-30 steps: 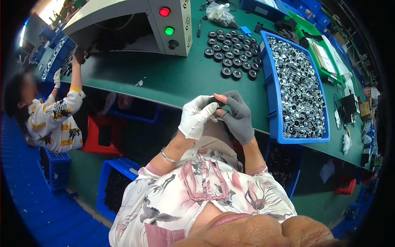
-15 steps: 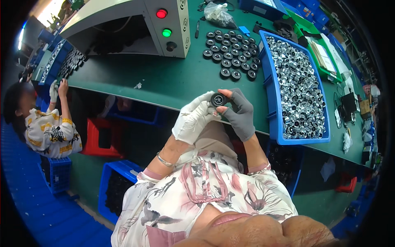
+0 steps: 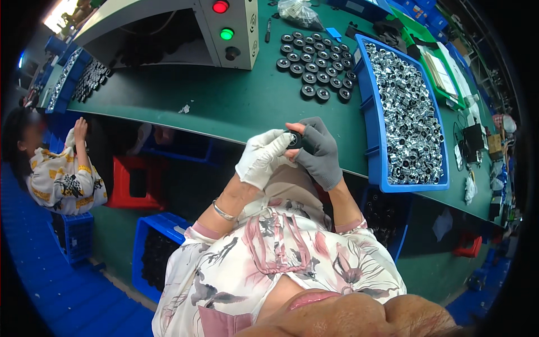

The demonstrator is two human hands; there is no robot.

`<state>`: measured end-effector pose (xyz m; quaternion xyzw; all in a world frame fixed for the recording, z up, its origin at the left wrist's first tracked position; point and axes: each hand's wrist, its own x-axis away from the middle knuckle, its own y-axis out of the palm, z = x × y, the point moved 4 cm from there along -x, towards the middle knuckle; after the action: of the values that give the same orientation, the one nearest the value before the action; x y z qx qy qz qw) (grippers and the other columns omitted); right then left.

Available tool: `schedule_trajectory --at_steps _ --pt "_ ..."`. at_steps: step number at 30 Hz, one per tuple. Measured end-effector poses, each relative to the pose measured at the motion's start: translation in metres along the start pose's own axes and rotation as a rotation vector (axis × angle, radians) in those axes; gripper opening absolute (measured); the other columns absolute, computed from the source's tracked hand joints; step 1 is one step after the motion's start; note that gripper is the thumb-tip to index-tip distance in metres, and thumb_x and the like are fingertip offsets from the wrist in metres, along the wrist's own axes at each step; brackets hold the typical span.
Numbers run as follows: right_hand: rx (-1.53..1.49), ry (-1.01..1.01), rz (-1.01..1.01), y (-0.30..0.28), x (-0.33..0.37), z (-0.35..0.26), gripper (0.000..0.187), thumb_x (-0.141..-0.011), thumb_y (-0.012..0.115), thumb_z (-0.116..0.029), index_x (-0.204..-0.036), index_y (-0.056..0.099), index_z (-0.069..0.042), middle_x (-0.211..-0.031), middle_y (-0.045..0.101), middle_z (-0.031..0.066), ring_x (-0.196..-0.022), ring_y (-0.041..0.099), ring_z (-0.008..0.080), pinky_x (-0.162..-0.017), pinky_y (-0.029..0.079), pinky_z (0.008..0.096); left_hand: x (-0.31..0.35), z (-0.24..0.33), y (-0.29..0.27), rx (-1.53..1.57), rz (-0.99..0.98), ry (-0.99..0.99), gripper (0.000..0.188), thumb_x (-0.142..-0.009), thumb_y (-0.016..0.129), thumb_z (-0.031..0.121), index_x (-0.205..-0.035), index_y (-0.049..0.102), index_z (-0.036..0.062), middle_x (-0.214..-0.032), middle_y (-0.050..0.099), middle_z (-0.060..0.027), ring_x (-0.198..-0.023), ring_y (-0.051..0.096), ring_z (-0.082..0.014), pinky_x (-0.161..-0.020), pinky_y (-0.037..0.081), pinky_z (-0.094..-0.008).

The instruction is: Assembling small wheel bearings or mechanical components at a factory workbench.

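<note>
Between my two hands, just off the near edge of the green table, is a small black wheel with a round centre. My left hand, in a white glove, pinches its left side. On its right side, the bare fingertips of my right hand, in a grey fingerless glove, close around the rim. Farther back on the table lie several similar black wheels in loose rows. To the right stands a blue bin filled with shiny metallic parts.
A light-coloured machine with red and green lights stands at the back left. Behind the wheels lie a plastic bag and a marker. A co-worker sits at far left near a red stool. A blue crate is below.
The wheel has turned in my fingers, so less of its face shows. Both my hands still hold it, the left one now covering more of it. The view has shifted slightly.
</note>
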<state>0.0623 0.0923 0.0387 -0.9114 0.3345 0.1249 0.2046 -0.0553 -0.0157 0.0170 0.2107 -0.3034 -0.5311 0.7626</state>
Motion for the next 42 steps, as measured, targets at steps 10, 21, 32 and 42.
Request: schedule_trajectory --at_steps 10,21,32,42 --pt "-0.200 0.200 0.167 -0.009 0.002 0.007 0.025 -0.085 0.075 -0.003 -0.109 0.069 0.002 -0.104 0.066 0.0089 -0.087 0.067 0.0191 -0.081 0.054 0.0307 -0.010 -0.003 0.006 -0.235 0.079 0.200 0.021 -0.101 0.066 0.011 -0.119 0.064 0.0007 -0.105 0.070 -0.0057 -0.094 0.066 -0.0120 -0.084 0.054 -0.0275" --pt "-0.284 0.229 0.227 -0.004 0.005 0.004 0.028 -0.089 0.070 0.000 -0.117 0.070 0.002 -0.111 0.065 0.0057 -0.096 0.064 0.0127 -0.084 0.053 0.0276 -0.019 0.004 0.011 -0.250 0.215 0.338 0.028 -0.099 0.066 0.002 -0.125 0.060 -0.0067 -0.111 0.070 -0.0122 -0.092 0.070 -0.0167 -0.078 0.063 -0.0300" --pt "-0.110 0.086 0.259 -0.007 0.001 0.000 0.036 -0.090 0.068 0.004 -0.125 0.069 0.000 -0.109 0.064 0.0063 -0.098 0.062 0.0112 -0.085 0.052 0.0255 -0.025 0.006 0.016 -0.359 0.131 0.442 0.025 -0.098 0.068 0.001 -0.121 0.060 -0.0063 -0.104 0.071 -0.0123 -0.084 0.071 -0.0167 -0.071 0.063 -0.0292" --pt "-0.109 0.076 0.269 0.007 0.000 0.001 0.039 -0.090 0.067 0.007 -0.128 0.070 -0.001 -0.108 0.061 0.0063 -0.092 0.061 0.0124 -0.076 0.051 0.0231 -0.030 0.000 0.001 -0.260 0.166 0.438 0.019 -0.098 0.069 0.004 -0.113 0.061 -0.0037 -0.099 0.070 -0.0091 -0.081 0.070 -0.0148 -0.070 0.063 -0.0298"
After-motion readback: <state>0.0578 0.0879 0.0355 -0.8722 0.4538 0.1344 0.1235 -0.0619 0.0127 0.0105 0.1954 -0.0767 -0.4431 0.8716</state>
